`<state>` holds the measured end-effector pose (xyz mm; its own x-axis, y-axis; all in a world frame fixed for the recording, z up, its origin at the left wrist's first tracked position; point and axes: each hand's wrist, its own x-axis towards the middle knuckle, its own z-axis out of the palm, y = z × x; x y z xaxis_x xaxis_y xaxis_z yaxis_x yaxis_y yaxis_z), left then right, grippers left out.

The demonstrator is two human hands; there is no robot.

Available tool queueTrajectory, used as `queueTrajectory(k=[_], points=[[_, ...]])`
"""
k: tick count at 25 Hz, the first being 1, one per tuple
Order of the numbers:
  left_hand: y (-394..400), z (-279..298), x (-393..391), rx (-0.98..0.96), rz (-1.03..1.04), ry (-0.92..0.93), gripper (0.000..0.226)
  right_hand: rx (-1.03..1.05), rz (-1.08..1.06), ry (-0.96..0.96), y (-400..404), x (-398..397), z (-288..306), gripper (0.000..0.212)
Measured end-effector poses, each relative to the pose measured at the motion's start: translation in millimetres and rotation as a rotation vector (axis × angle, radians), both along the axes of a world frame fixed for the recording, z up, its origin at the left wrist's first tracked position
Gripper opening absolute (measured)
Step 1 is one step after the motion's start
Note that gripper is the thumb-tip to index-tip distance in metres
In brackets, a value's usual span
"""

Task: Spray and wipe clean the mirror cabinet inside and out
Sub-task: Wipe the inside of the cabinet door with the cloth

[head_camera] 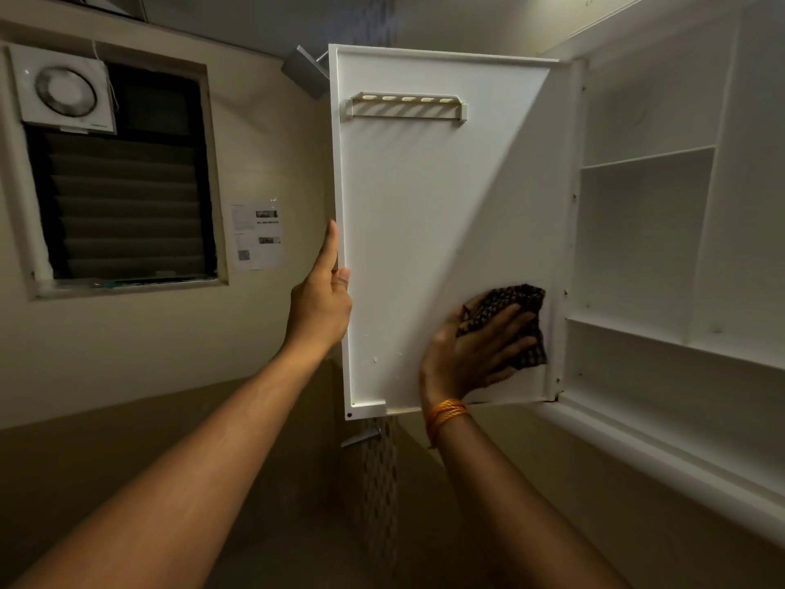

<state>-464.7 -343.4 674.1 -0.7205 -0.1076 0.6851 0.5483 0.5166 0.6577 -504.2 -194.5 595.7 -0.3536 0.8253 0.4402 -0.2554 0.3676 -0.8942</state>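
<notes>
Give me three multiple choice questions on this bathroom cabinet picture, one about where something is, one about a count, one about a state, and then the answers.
1. Where is the cloth pressed?
A. On the window glass
B. On the lower inside face of the cabinet door, near the hinge side
C. On the top shelf

2. How many slots show in the holder rail on the door?
A. Two
B. Five
C. Nine

3. What is the left hand doing?
A. Gripping the door's free edge
B. Holding a spray bottle
C. Hanging free of the door

Answers: 1 B, the right hand flattens the cloth there. 2 B, five oval slots are visible. 3 A, thumb and fingers wrap around the edge.
</notes>
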Motion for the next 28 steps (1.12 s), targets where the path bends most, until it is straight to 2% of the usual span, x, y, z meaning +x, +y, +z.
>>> queueTrajectory(k=[3, 6, 8, 12, 14, 19, 21, 23, 28], points=[[-2.9, -1.8, 1.8, 0.03, -0.034, -0.024, 0.06, 0.055, 0.057, -0.015, -38.3, 7.3, 6.8, 0.079], [-7.6, -4.3, -3.2, 0.103, -0.146, -0.052, 0.051, 0.275, 0.142, -0.008, -70.4, 16.6, 0.0, 0.079], [-9.4, -4.9, -3.2, 0.16, -0.226, -0.076, 0.047, 0.492, 0.153, 0.001, -77.6, 19.4, -11.7, 0.079], [-9.1, -5.3, 2.4, 0.216, -0.276, -0.085, 0.062, 0.98, 0.161, 0.014, -58.3, 18.5, -42.6, 0.074], [-6.4, -8.1, 2.2, 0.231, -0.243, -0.043, 0.064, 1.214, 0.171, 0.054, -34.2, 18.0, -52.6, 0.069], [1.5, -15.0, 2.8, 0.15, -0.073, -0.001, 0.05, 1.764, 0.179, 0.211, 55.0, 13.3, -45.2, 0.054], [2.9, -19.6, 0.6, 0.121, -0.041, 0.011, 0.05, 1.818, 0.171, 0.224, 81.1, 12.3, -38.2, 0.057], [2.8, -24.8, -2.6, 0.092, -0.002, 0.0, 0.052, 1.774, 0.133, 0.202, 98.0, 12.5, -35.2, 0.06], [0.8, -36.0, -7.7, 0.031, 0.041, 0.002, 0.059, 1.471, 0.032, 0.113, 132.1, 10.4, -43.6, 0.078]])
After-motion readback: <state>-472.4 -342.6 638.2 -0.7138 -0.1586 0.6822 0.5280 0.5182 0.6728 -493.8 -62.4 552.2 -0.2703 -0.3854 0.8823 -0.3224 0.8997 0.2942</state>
